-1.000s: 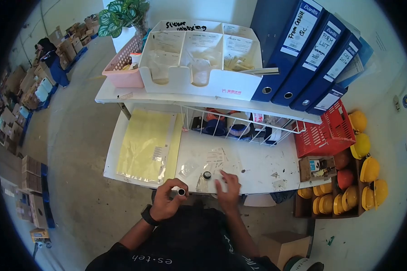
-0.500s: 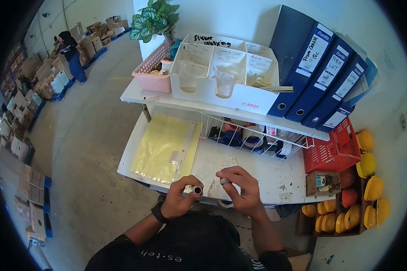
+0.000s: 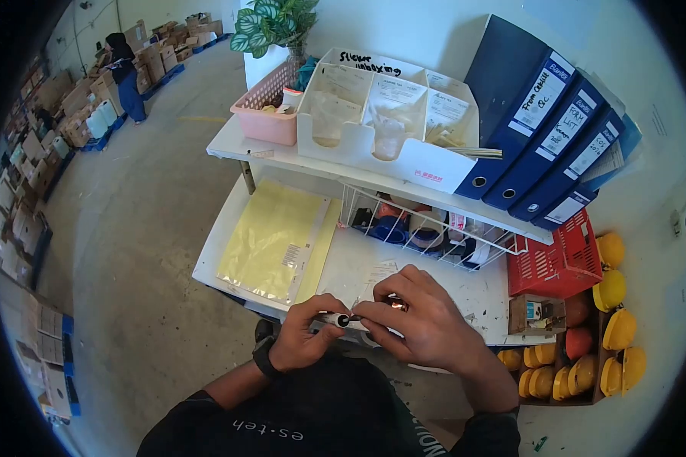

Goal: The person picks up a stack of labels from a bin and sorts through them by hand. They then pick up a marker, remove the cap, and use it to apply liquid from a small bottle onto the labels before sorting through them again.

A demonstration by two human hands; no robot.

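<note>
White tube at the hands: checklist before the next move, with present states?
1. Tube gripped by left hand: ok.
2. Right hand up at the tube's dark end: ok.
3. Shiny piece held in right hand: ok.
4. Anything fully seated in the tube: cannot tell, fingers and small size hide it.
5. Desk fully in view under the hands: not ok, they cover part of its front edge.

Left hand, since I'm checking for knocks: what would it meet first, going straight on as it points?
The left hand would likely meet the right hand first, though depth is unclear.
</note>
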